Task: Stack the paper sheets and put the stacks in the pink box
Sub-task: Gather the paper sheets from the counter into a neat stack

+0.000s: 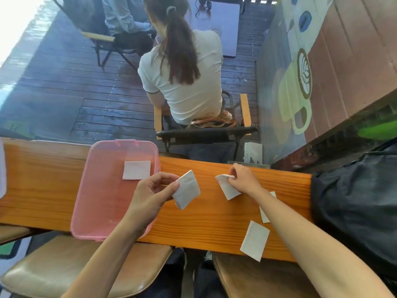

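Broadly, an orange wooden worktop (193, 224) runs across the view, and the pink box (86, 203) sits on it. One white paper stack (136, 170) lies flat inside the box, near its far wall. Just right of the box, the left hand (150, 194) reaches in from below with the forearm angled up, its fingers (175, 186) pinched on a tilted sheet stack (186, 189) held above the wood. Farther right of the box, the right hand (245, 179) bends at the wrist, knuckles up, thumb and forefinger clamped on the top corner of another sheet (227, 188). Well right of the box, a loose sheet (255, 240) lies over the worktop's near edge, and a partly hidden sheet (264, 216) shows beside the right forearm.
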